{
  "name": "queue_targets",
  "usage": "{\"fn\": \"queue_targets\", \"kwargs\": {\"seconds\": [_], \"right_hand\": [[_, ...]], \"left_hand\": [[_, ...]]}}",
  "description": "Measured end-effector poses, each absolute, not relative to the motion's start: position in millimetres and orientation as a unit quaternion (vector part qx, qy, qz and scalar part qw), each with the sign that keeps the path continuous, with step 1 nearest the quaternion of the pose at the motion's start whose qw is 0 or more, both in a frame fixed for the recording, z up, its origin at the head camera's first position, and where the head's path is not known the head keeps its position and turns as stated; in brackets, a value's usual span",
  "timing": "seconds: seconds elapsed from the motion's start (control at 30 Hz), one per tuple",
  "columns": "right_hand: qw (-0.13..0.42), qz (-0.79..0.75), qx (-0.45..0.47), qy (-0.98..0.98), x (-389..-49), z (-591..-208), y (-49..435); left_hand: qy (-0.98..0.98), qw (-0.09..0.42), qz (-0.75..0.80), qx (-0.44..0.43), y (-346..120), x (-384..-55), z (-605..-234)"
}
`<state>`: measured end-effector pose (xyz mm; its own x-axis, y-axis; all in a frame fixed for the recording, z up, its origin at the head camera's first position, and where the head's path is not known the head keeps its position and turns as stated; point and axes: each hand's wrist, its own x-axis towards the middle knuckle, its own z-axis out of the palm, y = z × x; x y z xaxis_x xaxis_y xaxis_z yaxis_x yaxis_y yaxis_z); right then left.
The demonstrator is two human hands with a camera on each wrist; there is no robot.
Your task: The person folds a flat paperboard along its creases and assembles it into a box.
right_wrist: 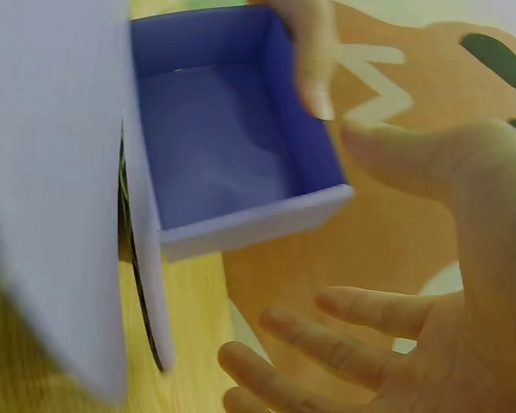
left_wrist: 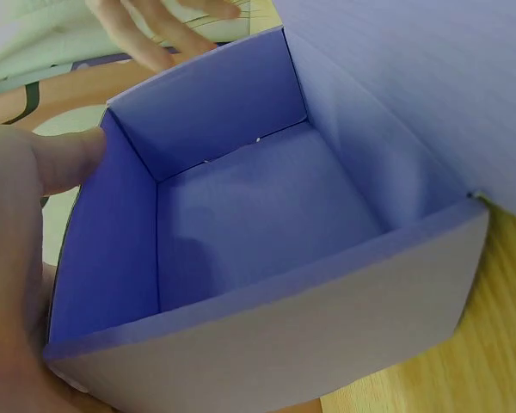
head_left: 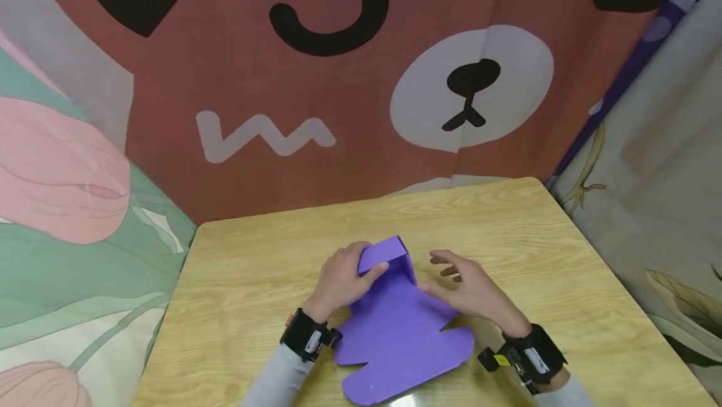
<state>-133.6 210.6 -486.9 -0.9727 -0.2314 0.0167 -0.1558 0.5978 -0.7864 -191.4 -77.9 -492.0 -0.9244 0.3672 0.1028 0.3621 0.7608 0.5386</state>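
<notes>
No readable text; white label (head_left: 313, 342) on left wrist unit (head_left: 301, 328); second white label (head_left: 536, 360) on right wrist unit (head_left: 549, 345); both too small.

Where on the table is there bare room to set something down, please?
The table is bare between the left hand and its left edge, between the right hand and its right edge, and beyond the purple box to the far edge. Box and hands crowd the front middle.

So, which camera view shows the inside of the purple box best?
The left wrist view: it looks into the purple box, with floor and walls large. The right wrist view shows the inside smaller and blurrier; the head view, very little.
</notes>
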Motion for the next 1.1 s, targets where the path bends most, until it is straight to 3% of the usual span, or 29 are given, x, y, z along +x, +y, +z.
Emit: {"fn": "queue_targets", "kwargs": {"seconds": [0.27,0.43,0.53,0.8,0.97,1.1], "right_hand": [[0.037,-0.527,-0.084,0.845,-102,-489,233],[0.012,-0.601,-0.063,0.797,-79,-513,229],[0.015,-0.644,-0.098,0.759,-66,-530,226],[0.161,-0.787,-0.306,0.51,-47,-562,219],[0.133,-0.757,-0.299,0.566,-33,-568,187],[0.059,-0.736,-0.237,0.632,-20,-571,149]], "left_hand": [[0.928,0.026,0.325,0.181,-83,-197,-488],[0.921,0.035,0.35,0.167,-88,-202,-490],[0.916,0.035,0.366,0.158,-90,-205,-491],[0.901,0.042,0.417,0.115,-91,-207,-490],[0.886,0.036,0.454,0.092,-93,-208,-494],[0.874,0.028,0.479,0.069,-93,-207,-498]]}}
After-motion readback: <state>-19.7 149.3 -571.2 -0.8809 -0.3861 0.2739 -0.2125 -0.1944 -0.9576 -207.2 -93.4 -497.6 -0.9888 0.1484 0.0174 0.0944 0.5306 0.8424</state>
